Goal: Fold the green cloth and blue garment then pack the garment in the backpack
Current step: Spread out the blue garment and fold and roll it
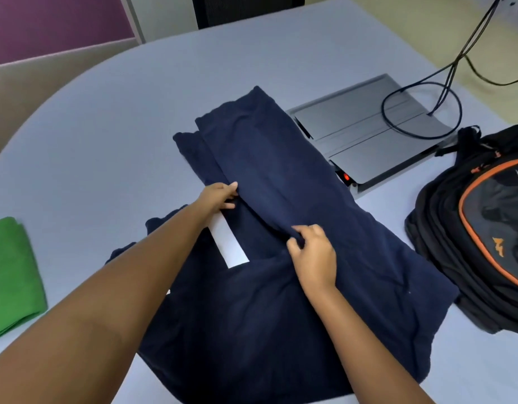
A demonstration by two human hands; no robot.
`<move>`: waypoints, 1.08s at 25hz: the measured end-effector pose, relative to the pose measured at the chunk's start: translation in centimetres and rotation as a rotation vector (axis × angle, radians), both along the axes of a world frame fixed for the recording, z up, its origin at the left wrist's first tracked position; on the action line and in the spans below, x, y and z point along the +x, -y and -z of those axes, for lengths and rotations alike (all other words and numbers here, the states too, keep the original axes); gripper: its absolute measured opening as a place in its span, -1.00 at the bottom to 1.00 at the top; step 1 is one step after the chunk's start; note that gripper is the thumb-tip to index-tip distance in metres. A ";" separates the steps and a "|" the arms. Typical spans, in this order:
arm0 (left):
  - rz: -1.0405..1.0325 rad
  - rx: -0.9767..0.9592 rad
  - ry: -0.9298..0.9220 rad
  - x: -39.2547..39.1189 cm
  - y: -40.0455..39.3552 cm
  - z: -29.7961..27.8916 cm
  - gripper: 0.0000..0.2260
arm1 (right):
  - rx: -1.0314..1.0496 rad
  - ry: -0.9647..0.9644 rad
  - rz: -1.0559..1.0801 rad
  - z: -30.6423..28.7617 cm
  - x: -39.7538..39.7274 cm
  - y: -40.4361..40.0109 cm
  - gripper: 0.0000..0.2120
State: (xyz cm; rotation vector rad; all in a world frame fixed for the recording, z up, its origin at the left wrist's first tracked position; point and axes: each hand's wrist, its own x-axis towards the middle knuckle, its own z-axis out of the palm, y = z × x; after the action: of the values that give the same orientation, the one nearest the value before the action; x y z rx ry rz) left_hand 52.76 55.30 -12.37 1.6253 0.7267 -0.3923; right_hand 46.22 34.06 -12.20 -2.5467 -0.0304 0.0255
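The dark navy blue soft knit garment (pixel 281 228) is lying spread across the middle of the pale grey bench (pixel 135 112), its long axis running from the near edge away toward the far centre, leaning slightly left. A narrower folded panel is lying along that axis on top of the wider body. The left hand (pixel 220 196) is pinching the left edge of that panel about halfway up, fingers (pixel 231 188) curled over the fold. The right hand (pixel 313 255) is gripping a bunch of fabric nearer the person, fingers closed on the cloth. Both hands are sitting on the same fold line, the left farther away and the right closer in, so the next fold is likely turning across that axis. The black backpack with orange trim (pixel 479 228) is resting to the right, touching the garment's right edge and nearer the right hand. The bright green folded cloth (pixel 13 272) is lying well apart at the left edge.
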 end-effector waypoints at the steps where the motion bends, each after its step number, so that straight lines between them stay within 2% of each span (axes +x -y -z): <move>1: 0.009 -0.011 -0.018 0.5 -0.1 -0.2 -0.66 | 0.092 0.054 0.008 -0.6 -0.2 0.2 -0.75; 2: 0.005 -0.026 -0.041 0.7 -0.2 -0.4 -0.60 | 0.143 0.050 -0.029 -1.1 -0.5 0.3 -0.76; 4: -0.109 -0.141 -0.070 1.1 -0.4 -0.4 -0.57 | 0.141 -0.119 -0.161 -1.0 -1.2 0.4 -0.80; 7: -0.402 -0.406 0.032 2.3 -1.2 -1.0 -0.72 | 0.186 -0.379 -0.219 -1.8 -1.0 1.1 -0.86; 9: -0.505 -0.483 0.115 3.6 -2.4 -1.3 -0.79 | 0.209 -0.385 -0.239 -3.0 -0.4 1.5 -0.89; 11: -0.502 -0.430 0.128 4.4 -3.6 -1.3 -0.86 | 0.038 -0.339 -0.339 -3.2 -0.6 1.1 -0.86; 13: -0.460 -0.329 0.044 4.6 -4.7 -0.5 -0.90 | -0.138 -0.349 -0.436 -1.8 -1.7 0.3 -0.67; 14: -0.423 -0.319 0.008 4.8 -5.1 -0.3 -0.94 | -0.162 -0.379 -0.456 -0.8 -2.3 0.2 -0.59; 18: -0.122 -0.346 0.036 6.6 -6.4 -1.7 -0.79 | -0.084 -0.346 -0.443 1.4 -3.3 0.9 -0.48; 20: -0.066 -0.256 0.150 7.8 -7.1 -2.5 -0.97 | -0.109 -0.295 -0.448 1.8 -3.6 1.2 -0.39; 22: -0.101 -0.099 0.249 8.1 -7.9 -2.4 -0.77 | -0.119 -0.270 -0.474 2.0 -3.6 1.1 -0.42; 23: -0.124 -0.007 0.263 8.0 -8.1 -2.2 -0.76 | -0.120 -0.246 -0.480 1.8 -3.3 0.9 -0.47; 25: -0.210 0.121 0.241 7.4 -8.8 -1.5 -0.89 | -0.125 -0.064 -0.458 1.5 -2.1 0.3 -0.57; 27: -0.319 0.110 0.217 6.7 -9.8 0.0 -0.84 | -0.161 0.127 -0.389 2.2 -1.0 -0.1 -0.64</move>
State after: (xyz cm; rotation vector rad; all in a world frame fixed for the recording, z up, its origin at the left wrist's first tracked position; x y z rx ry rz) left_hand 59.46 65.14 -12.38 1.5902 0.8352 0.0539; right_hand 45.26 34.12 -14.43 -2.6596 -0.5935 0.0185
